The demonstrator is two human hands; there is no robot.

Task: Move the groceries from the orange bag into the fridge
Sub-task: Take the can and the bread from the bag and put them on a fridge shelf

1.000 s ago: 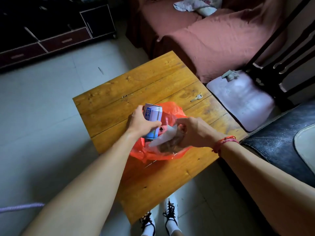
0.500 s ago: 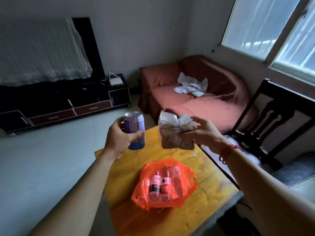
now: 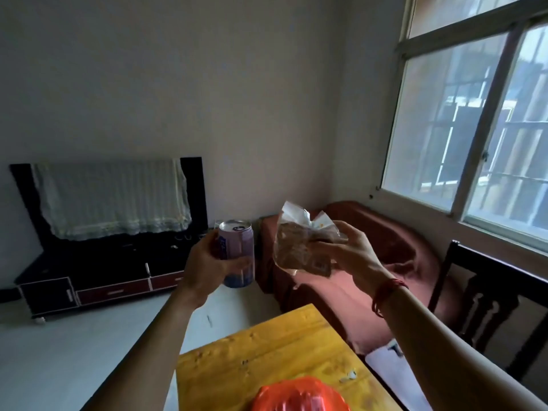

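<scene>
My left hand [image 3: 207, 269] grips a purple and blue drink can [image 3: 237, 253], held upright in the air above the floor. My right hand [image 3: 345, 256] holds a clear plastic packet of brown food [image 3: 299, 247] by its side, up at the same height. The orange bag [image 3: 299, 396] sits on the yellow wooden table [image 3: 267, 357] at the bottom edge of the view, only its top showing. No fridge is in view.
A dark TV stand [image 3: 98, 280] with a cloth-covered screen [image 3: 115, 200] stands against the far wall. A red-covered sofa [image 3: 370, 277] fills the corner under the window [image 3: 474, 123]. A dark wooden chair [image 3: 498, 298] is at the right. A key [image 3: 350, 375] lies on the table.
Both hands lifted the can and the packet out of the orange bag and raised them. The view tilted up, so the bag dropped to the bottom edge.
</scene>
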